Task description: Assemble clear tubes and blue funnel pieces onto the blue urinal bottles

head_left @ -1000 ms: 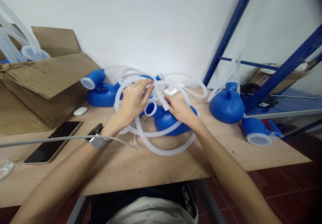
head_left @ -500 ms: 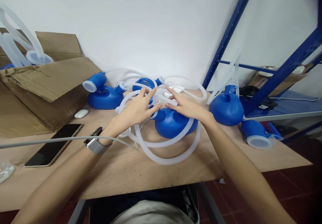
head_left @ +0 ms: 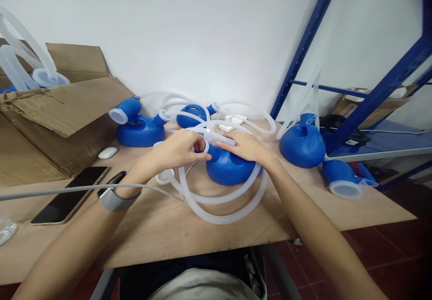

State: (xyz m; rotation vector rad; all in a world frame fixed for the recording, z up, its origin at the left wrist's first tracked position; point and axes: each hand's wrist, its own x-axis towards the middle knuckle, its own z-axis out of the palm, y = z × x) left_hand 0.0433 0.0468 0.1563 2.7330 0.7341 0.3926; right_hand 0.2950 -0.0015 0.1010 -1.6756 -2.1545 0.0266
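Observation:
In the middle of the table, a blue plastic urinal bottle (head_left: 229,169) lies on its base with its neck pointing left. My left hand (head_left: 182,149) closes round the white cap (head_left: 206,146) at the mouth, thumb in front and fingers curled behind. Over the top of the bottle lies my right hand (head_left: 245,147), gripping the handle area; its fingertips are partly hidden. A translucent hose (head_left: 222,219) loops in front of the bottle. Near my left wrist, a round white hose end (head_left: 165,176) rests on the wood.
More blue urinal bottles stand behind left (head_left: 141,131), behind (head_left: 191,115) and right (head_left: 303,147). A cardboard box (head_left: 67,111) holds hoses. A phone (head_left: 69,196), a white earbud case (head_left: 107,152) and white chargers (head_left: 232,122) lie about. A grey cable (head_left: 84,186) crosses the left; a blue rack (head_left: 307,43) borders the right.
Both hands have come down onto the middle bottle. My left fingers, spread before, have curled round its capped mouth. My right hand has settled on its top.

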